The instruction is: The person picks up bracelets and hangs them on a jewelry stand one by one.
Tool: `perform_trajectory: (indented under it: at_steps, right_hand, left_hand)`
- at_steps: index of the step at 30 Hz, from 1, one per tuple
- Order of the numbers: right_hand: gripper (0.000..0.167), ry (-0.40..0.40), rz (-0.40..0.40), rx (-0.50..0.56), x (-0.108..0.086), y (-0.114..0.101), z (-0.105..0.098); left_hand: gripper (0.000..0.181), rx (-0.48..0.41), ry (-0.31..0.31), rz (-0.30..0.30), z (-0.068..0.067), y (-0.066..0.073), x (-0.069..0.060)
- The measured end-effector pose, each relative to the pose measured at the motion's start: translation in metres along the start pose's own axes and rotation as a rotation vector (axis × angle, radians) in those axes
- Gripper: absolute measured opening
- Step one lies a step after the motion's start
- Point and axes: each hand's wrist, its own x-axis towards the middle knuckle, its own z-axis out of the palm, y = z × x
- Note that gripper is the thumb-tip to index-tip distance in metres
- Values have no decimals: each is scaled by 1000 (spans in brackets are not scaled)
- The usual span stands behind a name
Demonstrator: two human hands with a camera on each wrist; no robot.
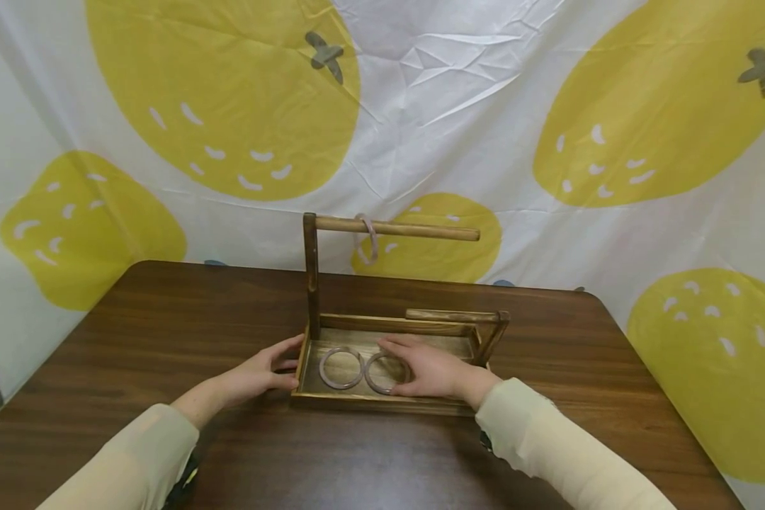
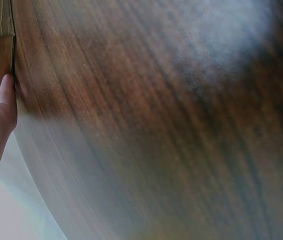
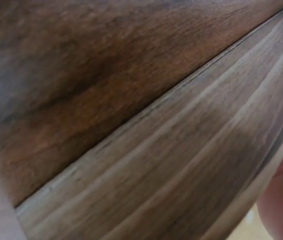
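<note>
A wooden tray (image 1: 382,404) with two upright posts and bars stands on the table. Two pale, greyish-pink bangles lie side by side in it: a left bangle (image 1: 322,373) and a right bangle (image 1: 367,375). My right hand (image 1: 435,368) reaches into the tray, thumb and fingers around the right bangle, covering part of it. Against the tray's left end rests my left hand (image 1: 263,370), its fingers fairly straight; a finger (image 2: 6,95) touches the tray's side in the left wrist view. Another bangle (image 1: 372,244) hangs on the taller bar (image 1: 427,230).
A shorter bar (image 1: 446,315) juts leftward from the right post (image 1: 494,336), close to my right hand. The brown wooden table (image 1: 217,304) extends around the tray. Behind it hangs a white cloth (image 1: 459,106) with large yellow fruit prints.
</note>
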Motion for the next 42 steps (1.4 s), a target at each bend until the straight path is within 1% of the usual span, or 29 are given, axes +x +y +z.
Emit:
perform_trajectory:
  at_steps: [9,15,17,22,28,34,37,42]
  right_hand:
    - [78,-27,-3,-8,9,-1,7]
    - [65,-45,-24,-67,15,-5,6]
    - [60,-49,-38,-72,17,-6,5]
    - [56,-50,-63,-75,22,-7,4]
    - [56,-56,-67,-74,24,-7,4]
    - [59,-43,-74,-106,25,-7,5]
    - [60,-47,-53,-114,24,-7,5]
    - [63,-46,-17,-92,23,-7,5]
  left_hand:
    - [83,-6,-5,-1,0,-1,0]
    - [83,-13,-5,1,-1,-1,0]
    - [83,-19,-7,5,-1,-1,0]
    - [84,-24,-11,16,-1,-1,0]
    - [83,-24,-9,16,-1,-1,0]
    - [83,-25,-8,16,-1,-2,1]
    - [83,-22,-7,16,-1,-2,1]
    - [83,-18,-10,14,-1,-2,1]
